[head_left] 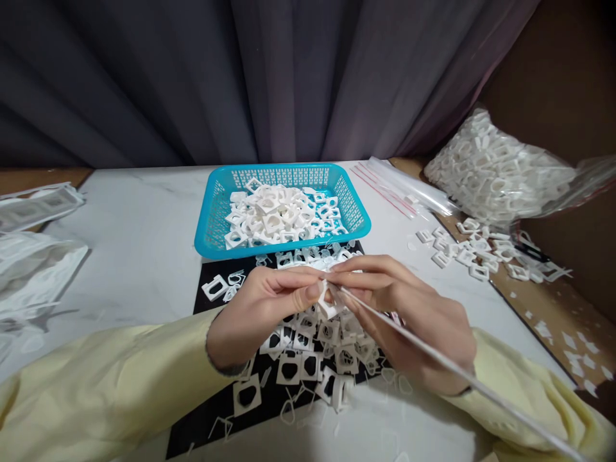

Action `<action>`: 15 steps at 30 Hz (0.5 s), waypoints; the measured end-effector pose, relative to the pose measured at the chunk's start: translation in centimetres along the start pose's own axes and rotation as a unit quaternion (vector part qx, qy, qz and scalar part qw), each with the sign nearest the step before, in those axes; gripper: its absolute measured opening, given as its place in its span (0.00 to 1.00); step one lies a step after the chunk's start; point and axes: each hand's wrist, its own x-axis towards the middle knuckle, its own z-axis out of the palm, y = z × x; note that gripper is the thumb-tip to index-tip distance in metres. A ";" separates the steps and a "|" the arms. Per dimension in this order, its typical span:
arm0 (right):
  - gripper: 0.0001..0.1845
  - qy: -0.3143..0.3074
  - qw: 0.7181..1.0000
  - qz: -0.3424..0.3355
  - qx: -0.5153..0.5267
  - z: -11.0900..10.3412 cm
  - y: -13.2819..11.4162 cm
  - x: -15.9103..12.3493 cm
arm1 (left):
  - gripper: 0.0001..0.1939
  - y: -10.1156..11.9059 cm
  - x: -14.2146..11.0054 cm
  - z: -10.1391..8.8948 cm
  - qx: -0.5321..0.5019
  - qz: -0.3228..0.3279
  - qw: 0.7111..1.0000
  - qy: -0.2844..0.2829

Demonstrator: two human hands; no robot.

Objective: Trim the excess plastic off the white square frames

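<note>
My left hand [269, 301] pinches a small white plastic frame [328, 307] between thumb and fingers, above the pile. Close against it, my right hand [409, 314] has its fingers curled round a long thin white strip [433, 353], which runs back over my right sleeve toward the lower right. The strip's tip meets the frame between my fingertips, where the contact is partly hidden. Beneath both hands lie many similar white frames [289, 371] with cut-out openings, mixed with thin clear offcuts [287, 410], on a black mat [192, 417].
Behind the mat stands a blue basket [205, 237] heaped with white pieces. A large clear bag of pieces [500, 167] sits at the right, near loose frames [476, 250] and flat zip bags [404, 183]. More plastic bags [38, 263] lie at the left. A grey curtain [279, 77] hangs behind.
</note>
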 end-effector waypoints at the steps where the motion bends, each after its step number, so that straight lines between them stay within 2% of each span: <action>1: 0.07 -0.005 0.999 -0.020 -0.024 0.2 0.2 -0.2 | 0.08 0.0 0.0 0.0 0.004 0.001 1.000 0.000; 5: 0.07 -0.011 0.989 -0.096 -0.109 1.0 1.4 -0.9 | 0.08 0.4 -0.2 0.4 0.067 0.024 0.997 0.012; 8: 0.07 -0.012 0.989 -0.087 -0.122 0.8 2.0 -0.8 | 0.07 0.9 -0.4 0.7 0.137 0.066 0.988 0.037; 12: 0.10 0.005 1.000 -0.028 -0.011 -1.0 1.1 0.3 | 0.07 1.0 -0.5 0.9 0.205 0.166 0.962 0.066; 15: 0.07 -0.012 0.998 -0.029 0.057 -2.3 0.1 1.2 | 0.09 0.8 -0.4 0.8 0.250 0.258 0.931 0.061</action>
